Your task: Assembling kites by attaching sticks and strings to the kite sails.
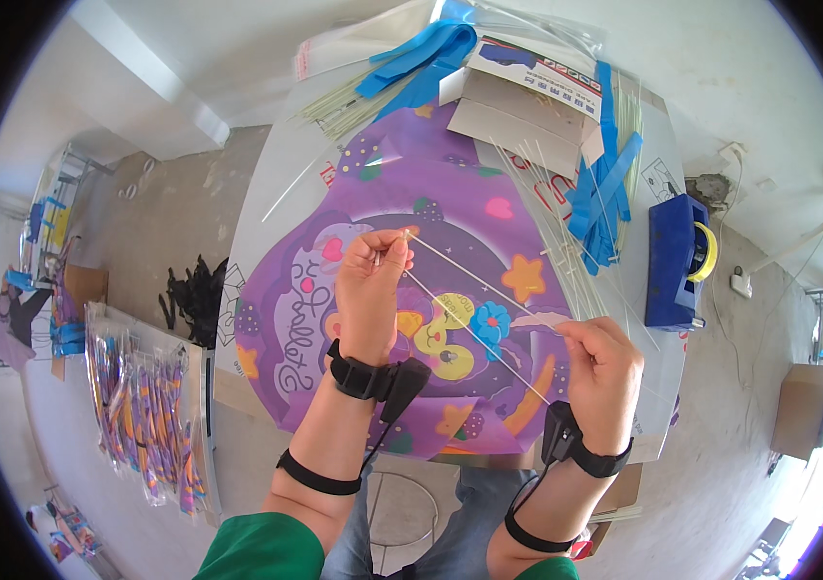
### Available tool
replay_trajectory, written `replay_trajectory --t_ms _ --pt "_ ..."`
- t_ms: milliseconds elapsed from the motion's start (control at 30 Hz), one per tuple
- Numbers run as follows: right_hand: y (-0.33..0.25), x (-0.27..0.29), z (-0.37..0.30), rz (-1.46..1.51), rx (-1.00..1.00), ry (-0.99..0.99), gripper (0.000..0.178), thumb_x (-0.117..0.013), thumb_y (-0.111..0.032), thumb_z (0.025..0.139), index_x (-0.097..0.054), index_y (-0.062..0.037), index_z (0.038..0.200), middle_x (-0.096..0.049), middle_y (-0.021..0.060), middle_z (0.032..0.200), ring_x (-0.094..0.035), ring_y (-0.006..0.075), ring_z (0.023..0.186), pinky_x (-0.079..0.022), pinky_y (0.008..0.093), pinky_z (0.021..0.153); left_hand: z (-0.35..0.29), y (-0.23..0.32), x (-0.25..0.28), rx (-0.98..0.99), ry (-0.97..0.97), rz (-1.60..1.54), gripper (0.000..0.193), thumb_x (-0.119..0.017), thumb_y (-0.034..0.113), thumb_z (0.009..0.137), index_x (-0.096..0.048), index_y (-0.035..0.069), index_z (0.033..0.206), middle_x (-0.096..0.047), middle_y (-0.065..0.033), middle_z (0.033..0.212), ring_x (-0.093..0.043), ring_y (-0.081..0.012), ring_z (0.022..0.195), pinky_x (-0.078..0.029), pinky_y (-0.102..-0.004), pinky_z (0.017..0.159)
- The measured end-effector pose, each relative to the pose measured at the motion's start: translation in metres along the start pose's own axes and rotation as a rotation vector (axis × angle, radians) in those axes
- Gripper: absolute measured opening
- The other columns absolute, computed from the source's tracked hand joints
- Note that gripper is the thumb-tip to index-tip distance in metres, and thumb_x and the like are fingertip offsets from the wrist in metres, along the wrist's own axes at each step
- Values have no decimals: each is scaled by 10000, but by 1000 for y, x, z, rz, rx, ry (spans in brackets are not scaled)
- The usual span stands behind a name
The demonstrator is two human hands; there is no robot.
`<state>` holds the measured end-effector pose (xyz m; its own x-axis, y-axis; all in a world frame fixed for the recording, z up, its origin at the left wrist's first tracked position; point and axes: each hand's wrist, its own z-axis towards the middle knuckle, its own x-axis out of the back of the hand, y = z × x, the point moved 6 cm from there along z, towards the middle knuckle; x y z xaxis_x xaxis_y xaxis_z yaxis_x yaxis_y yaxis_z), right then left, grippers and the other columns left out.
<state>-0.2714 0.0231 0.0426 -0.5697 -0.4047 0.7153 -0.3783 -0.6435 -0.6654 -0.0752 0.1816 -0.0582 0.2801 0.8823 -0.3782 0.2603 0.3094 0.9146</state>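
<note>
In the right hand (605, 360), nearer the body, pinching the upper length of thin white rod (479, 275) between thumb and finger. In the left hand (371, 275), ahead and leftward, gripping the far end, with a lower length slanting toward the right wrist (one piece or two, impossible to tell). Beneath, purple cartoon-printed sheet (470, 232); beyond, blue tape dispenser (671, 261), cardboard box (518, 121).

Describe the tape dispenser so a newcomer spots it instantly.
Start at the pale tabletop and go to its right edge, beyond the right hand. There sits the tape dispenser, dark blue and blocky. Unlike the flat, lighter blue strips to its left, it is a solid block with a yellow roll on its right side.
</note>
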Motion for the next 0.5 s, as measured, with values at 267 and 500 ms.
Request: replay_trajectory --t_ms 267,500 --pt "5 -8 -1 83 -19 -73 161 -582 72 731 -665 -28 826 -621 95 743 -599 260 593 -452 298 535 0 5 -1 -45 -5 74 66 -558 12 896 -564 11 962 -636 -123 1035 -529 -75 774 -456 -207 723" --pt "2 -19 2 71 -11 -23 152 -600 53 731 -665 -40 831 -608 98 751 -597 275 639 -464 324 566 -4 -2 -10 -31 -37 43 54 -561 9 893 -573 6 945 -622 -73 946 -530 -78 760 -454 -204 708"
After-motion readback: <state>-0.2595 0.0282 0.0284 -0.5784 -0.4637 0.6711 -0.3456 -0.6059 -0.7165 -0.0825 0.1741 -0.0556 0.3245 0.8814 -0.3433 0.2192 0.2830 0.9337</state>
